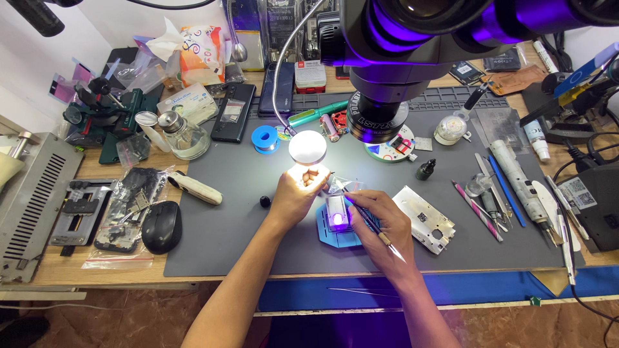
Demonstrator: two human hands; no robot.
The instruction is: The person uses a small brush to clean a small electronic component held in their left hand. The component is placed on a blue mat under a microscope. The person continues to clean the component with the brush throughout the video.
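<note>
Working under the microscope point(387, 58) right now, so the step in hand looks like fine bench work on a small module point(336, 212) clamped in a blue holder point(335, 237), glowing purple at its lower end. It sits dead centre of the grey mat point(258, 187), just at 6 o'clock from the round gooseneck lamp point(307, 147).

Right hand point(380, 225) is at 3 o'clock of the module, fingers pinched narrow around a slim tweezer-like tool point(371, 225) that angles up toward 10 o'clock, tip right by the module's top edge. Left hand point(298, 193) is at 10 o'clock of the holder, fingers curled in under the lamp glare; can't tell if it's pinching anything, too washed out.

My guess is the next move needs a really steady tip, with the left hand bracing so the holder doesn't skate on the mat.

Tabletop is wooden and packed. At 3 o'clock of the holder there's a bare metal frame plate point(425, 219), then a row of screwdrivers and picks point(509, 187). At 9 o'clock a black mouse point(161, 225) and a stripped phone point(132, 200) on a bag. At 11 o'clock a glass solvent bottle point(184, 136) and a blue solder spool point(264, 139). Brownish tiled floor below, white wall at the back.
</note>
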